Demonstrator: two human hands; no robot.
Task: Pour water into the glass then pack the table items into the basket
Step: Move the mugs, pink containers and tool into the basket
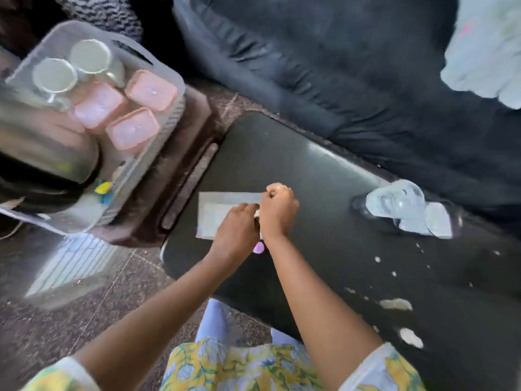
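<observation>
Head view, and it's pretty blurry, so bear with us. We're leaning over the dark table [324, 176] with both hands together on a pale flat cloth or napkin [222, 210] lying near the table's left end. Our left hand [236, 230] presses down on it, fingers curled, while our right hand [277, 211] is closed into a fist pinching its right edge. Our guess is we're folding it flat so it slots into the basket neatly, with the left hand as anchor so it doesn't slide.

Off to the left, on a brown stool [180, 176] just beside the table, sits the grey slatted basket [158, 153]. It's already pretty loaded: two glasses [73, 66] at the far end, whether there's water in them we can't tell, three pink-lidded tubs [124, 108] packed tight next to them, and a big steel flask or jug [42, 148] filling the near end. Something small and yellow is tucked by the wall too, too smeared to name.

Still on the table: a crumpled clear plastic bottle [406, 207] lying on its side, well apart from our hands, and a tiny pink thing [258, 247] peeking out between our wrists. So packing looks mostly done, with those bits left.
</observation>
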